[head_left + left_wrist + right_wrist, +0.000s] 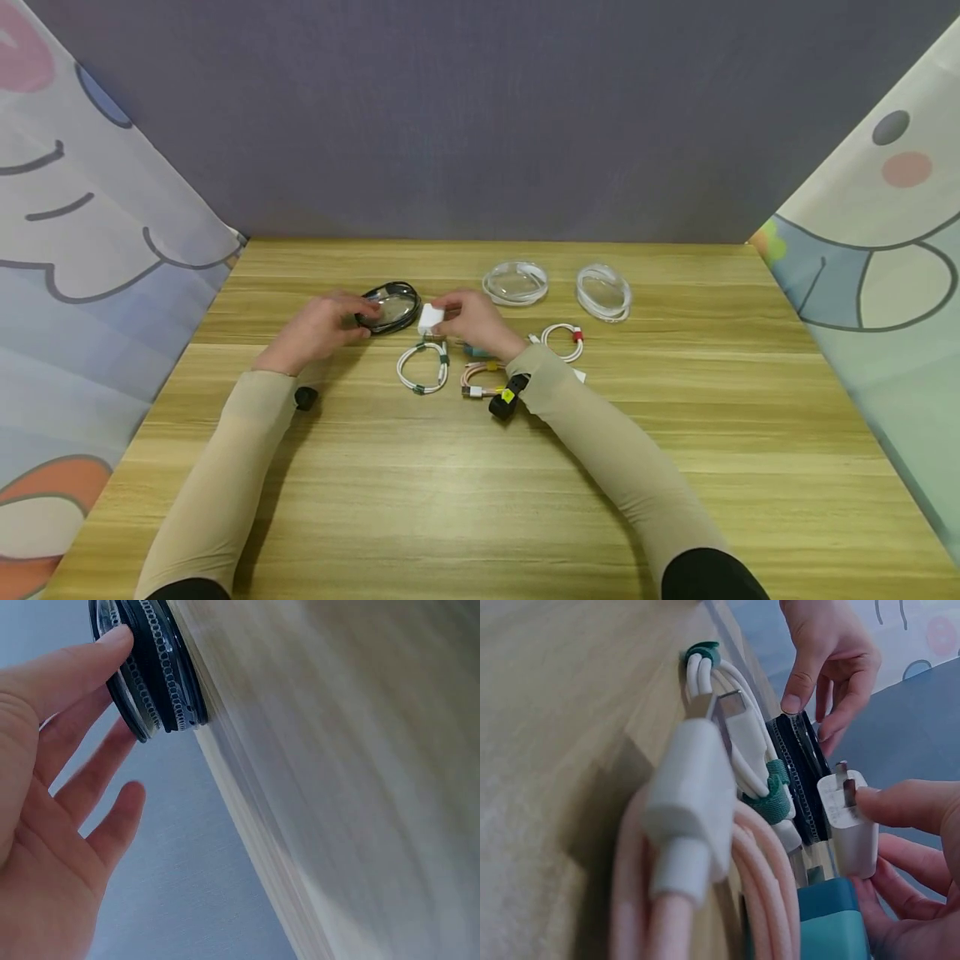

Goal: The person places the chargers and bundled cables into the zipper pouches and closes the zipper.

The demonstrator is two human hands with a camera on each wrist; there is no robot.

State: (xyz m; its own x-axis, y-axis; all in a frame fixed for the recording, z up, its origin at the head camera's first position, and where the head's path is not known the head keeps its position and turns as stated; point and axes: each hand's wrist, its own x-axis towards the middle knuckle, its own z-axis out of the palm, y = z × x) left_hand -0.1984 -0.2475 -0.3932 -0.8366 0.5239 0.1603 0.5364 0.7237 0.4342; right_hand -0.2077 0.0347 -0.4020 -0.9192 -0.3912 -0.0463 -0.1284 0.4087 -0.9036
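My left hand (321, 331) pinches the left edge of a coiled black cable (412, 315) in a clear round holder, thumb on one face and fingers behind it, as the left wrist view shows. My right hand (480, 322) grips a white charger plug (430, 319) between thumb and fingers, right beside the black coil. Two metal prongs stick out of the charger in the right wrist view. Just below it lies a white cable (401, 368) tied with green straps (767, 801). A teal block (829, 922) sits under the right hand, partly hidden in the head view.
Two white cables in clear round holders (515, 300) (604, 315) lie toward the back. A pink cable (480, 370) with a yellow tie and a white cable (547, 330) with a red tie lie near the right wrist. A grey panel (480, 125) borders the wooden table (420, 500).
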